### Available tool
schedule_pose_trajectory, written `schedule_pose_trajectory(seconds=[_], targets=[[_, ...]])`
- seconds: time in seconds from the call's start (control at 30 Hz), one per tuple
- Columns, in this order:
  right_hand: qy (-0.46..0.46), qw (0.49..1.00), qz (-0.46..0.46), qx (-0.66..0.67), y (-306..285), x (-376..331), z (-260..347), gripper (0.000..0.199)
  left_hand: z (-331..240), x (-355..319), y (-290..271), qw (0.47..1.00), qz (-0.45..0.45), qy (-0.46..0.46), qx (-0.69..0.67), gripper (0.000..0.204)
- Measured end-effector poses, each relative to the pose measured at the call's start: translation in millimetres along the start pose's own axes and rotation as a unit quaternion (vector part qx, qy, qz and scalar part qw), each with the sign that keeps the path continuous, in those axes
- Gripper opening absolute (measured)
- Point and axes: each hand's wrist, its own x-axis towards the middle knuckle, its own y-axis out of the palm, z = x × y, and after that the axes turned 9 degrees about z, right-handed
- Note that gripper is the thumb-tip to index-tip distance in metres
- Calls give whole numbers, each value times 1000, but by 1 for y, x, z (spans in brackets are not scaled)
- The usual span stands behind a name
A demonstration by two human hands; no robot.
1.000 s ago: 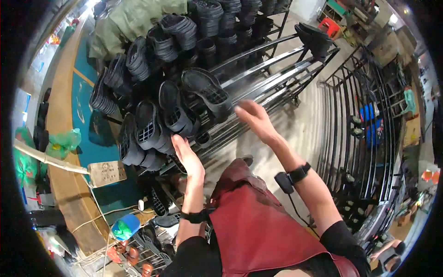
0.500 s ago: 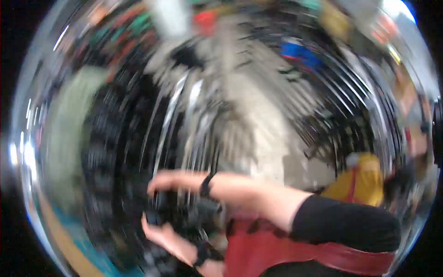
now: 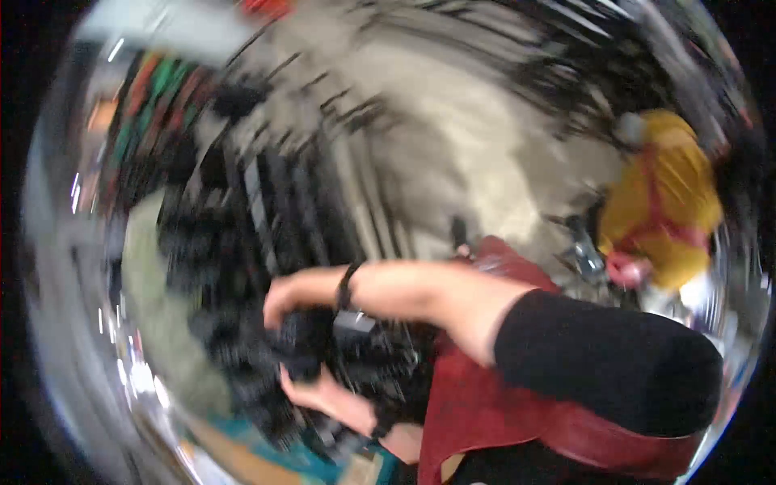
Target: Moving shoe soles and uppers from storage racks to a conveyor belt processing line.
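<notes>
The view is badly smeared by motion. My right hand (image 3: 284,299), its arm reaching in from the right under a black sleeve, curves its fingers down over a dark, blocky black object (image 3: 303,343). From below, my left hand (image 3: 317,391) supports the same object, thumb side up. What kind of object it is, I cannot make out. Black bands circle both wrists, and a small grey box-like device (image 3: 354,322) sits by the right one. Beneath and beyond the hands lies a mass of black parts (image 3: 218,242), too blurred to separate.
My red apron (image 3: 493,404) fills the lower right. A person in yellow clothing with red straps (image 3: 667,202) is at the right. Pale floor (image 3: 493,153) runs up the middle, dark racks beside it. Pale green cloth (image 3: 153,307) hangs at left, above a teal surface (image 3: 283,453).
The view has swung, so the person in yellow and the floor sit higher in it. Both my hands stay close together around the black object.
</notes>
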Motion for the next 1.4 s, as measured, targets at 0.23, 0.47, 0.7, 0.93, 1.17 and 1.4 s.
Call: schedule_pose_trajectory(seconds=[0.23,0.47,0.7,0.93,1.17,1.4], targets=[[231,919,-110,300,7,14,44,21,-43,-13,-69,989,4,26,-143,44],[248,916,-106,298,16,59,26,15,-14,-19,-60,976,-42,60,-203,43],[40,974,172,-145,50,53,-30,24,17,-20,-99,994,-110,23,13,51],[60,974,166,142,9,48,-46,30,100,56,138,967,221,-126,29,51],[90,986,18,139,-70,86,-3,34,91,-1,234,912,378,-139,78,51],[-22,948,-263,176,-94,-138,128,41,110,-28,286,792,550,-177,197,52]])
